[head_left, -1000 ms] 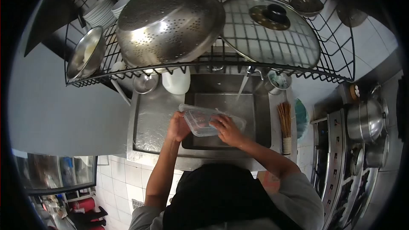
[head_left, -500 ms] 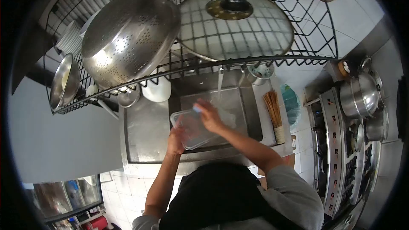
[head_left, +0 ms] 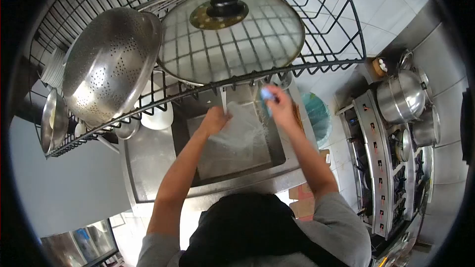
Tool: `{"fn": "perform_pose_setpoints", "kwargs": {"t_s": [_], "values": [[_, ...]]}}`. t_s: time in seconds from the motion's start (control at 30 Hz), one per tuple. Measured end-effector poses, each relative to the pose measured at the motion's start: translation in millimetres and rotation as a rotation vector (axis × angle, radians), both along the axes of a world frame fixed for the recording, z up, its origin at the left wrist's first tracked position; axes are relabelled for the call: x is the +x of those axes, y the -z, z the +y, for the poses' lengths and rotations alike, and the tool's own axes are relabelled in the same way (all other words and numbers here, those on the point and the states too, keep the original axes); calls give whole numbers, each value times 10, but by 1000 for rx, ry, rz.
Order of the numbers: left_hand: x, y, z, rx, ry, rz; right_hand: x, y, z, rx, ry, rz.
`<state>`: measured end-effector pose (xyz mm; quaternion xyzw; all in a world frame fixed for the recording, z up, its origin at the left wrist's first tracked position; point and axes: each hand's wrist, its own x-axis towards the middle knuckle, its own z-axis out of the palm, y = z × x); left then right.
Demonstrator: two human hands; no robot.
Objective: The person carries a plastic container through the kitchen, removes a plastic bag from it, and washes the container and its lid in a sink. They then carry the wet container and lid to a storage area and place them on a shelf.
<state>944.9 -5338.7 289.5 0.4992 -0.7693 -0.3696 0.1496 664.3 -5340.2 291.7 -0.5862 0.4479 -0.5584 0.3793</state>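
My left hand point(head_left: 216, 120) is closed at the near-left side of a clear plastic container point(head_left: 240, 123), over the sink point(head_left: 279, 155). The container's outline blurs into splashing water below the faucet point(head_left: 223, 100). To the right, my right hand point(head_left: 282, 109) is raised over the sink's right edge. Its fingers are closed on a small light-blue sponge point(head_left: 267, 93), smeared by motion. Behind that hand, a metal cup point(head_left: 283, 80) is partly hidden at the sink's back corner.
A black wire rack point(head_left: 321, 66) hangs above the sink, holding a colander point(head_left: 111, 64) and a glass lid point(head_left: 232, 44). A white container point(head_left: 157, 113) stands left of the basin. A bin with a green liner point(head_left: 316, 118) and a stove point(head_left: 378, 163) are at right.
My left hand has moved forward to below the faucet with the container. My right hand has gone from over the container to the sink's right edge, carrying the sponge. The view has shifted.
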Motion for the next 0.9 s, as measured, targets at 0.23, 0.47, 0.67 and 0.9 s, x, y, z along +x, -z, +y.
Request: {"fn": "perform_pose_setpoints", "kwargs": {"t_s": [0.23, 0.47, 0.67, 0.9], "values": [[-477, -414, -304, -234, 95, -429, -293, -263, -659, -105, 112, 494], [-148, -679, -151, -8, -110, -432, 231, 1618, 326, 341, -146, 692], [-358, -366, -159, -119, 53, -458, 534, 3167, 768, 907, -156, 906], [609, -7, 247, 51, -71, -211, 1005, 3011, 712, 1241, -345, 676]]}}
